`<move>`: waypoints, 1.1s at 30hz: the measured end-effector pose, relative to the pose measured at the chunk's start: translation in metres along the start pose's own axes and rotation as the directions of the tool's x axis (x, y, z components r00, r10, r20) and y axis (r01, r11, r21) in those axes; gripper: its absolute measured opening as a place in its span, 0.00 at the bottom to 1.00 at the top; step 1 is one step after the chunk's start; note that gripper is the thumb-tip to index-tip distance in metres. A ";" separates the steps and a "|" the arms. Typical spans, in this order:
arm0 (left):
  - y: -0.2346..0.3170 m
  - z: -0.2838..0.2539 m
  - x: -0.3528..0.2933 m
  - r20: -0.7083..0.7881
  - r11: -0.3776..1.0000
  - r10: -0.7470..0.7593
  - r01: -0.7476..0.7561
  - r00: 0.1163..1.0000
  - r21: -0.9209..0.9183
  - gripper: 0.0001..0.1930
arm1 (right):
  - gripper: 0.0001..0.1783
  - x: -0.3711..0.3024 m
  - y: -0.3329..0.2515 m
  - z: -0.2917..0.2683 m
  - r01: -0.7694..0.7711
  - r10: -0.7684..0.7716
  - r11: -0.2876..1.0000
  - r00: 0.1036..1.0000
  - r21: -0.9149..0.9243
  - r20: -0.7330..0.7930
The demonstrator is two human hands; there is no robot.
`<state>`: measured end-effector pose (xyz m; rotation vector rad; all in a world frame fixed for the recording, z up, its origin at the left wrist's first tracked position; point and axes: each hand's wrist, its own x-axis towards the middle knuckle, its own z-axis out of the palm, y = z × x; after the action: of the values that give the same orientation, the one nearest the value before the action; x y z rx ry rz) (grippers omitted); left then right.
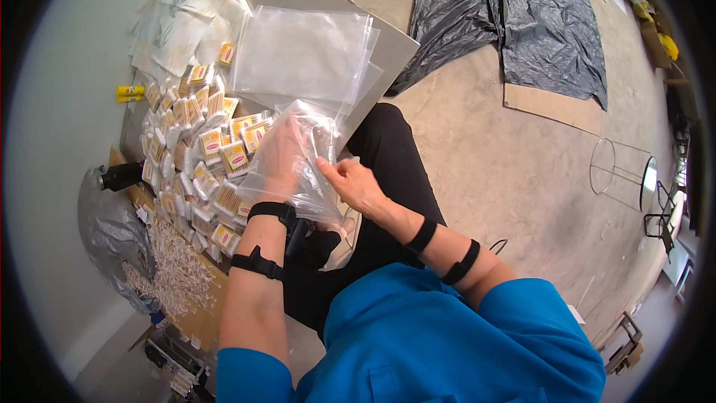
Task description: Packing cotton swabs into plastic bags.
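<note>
A clear plastic bag (pixel 317 134) is pulled over my left hand (pixel 282 151), whose fingers reach up inside it. Through the wrinkled film those fingers look stretched out, with no object visible between them. My right hand (pixel 358 185) pinches the bag's right side between thumb and fingers. Just left of the bag lies a heap of small packs of cotton swabs (pixel 235 155), with white tips and yellow-and-red labels. Beyond my hands, a stack of flat clear bags (pixel 302 52) rests on a grey board (pixel 388 48).
Loose cotton swabs (pixel 179 269) are piled at lower left, near a grey plastic sack (pixel 112 231). Crumpled whitish sheeting (pixel 186 15) lies at far left. Black plastic sheeting (pixel 548 30) covers cardboard (pixel 552 108) on the floor. A round wire frame (pixel 623 172) stands at right.
</note>
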<state>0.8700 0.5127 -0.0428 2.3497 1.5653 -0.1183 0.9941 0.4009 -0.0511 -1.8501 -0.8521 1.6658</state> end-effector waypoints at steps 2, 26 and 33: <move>0.006 -0.002 0.002 -0.019 0.999 0.008 -0.007 1.000 0.039 0.14 | 0.29 0.003 0.010 0.010 0.003 -0.008 0.996 0.999 0.093 0.054; -0.007 0.035 0.000 0.035 0.993 0.117 -0.118 0.993 0.023 0.13 | 0.13 -0.014 -0.003 -0.008 0.078 -0.109 0.832 0.994 0.549 0.023; -0.015 0.037 -0.007 -0.041 0.989 0.115 -0.118 0.993 -0.093 0.14 | 0.12 -0.015 -0.015 -0.008 0.075 -0.116 0.801 0.993 0.594 0.030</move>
<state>0.8570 0.5005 -0.0790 2.3734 1.4128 0.0242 0.9992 0.4001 -0.0296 -1.3002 -0.3644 1.6840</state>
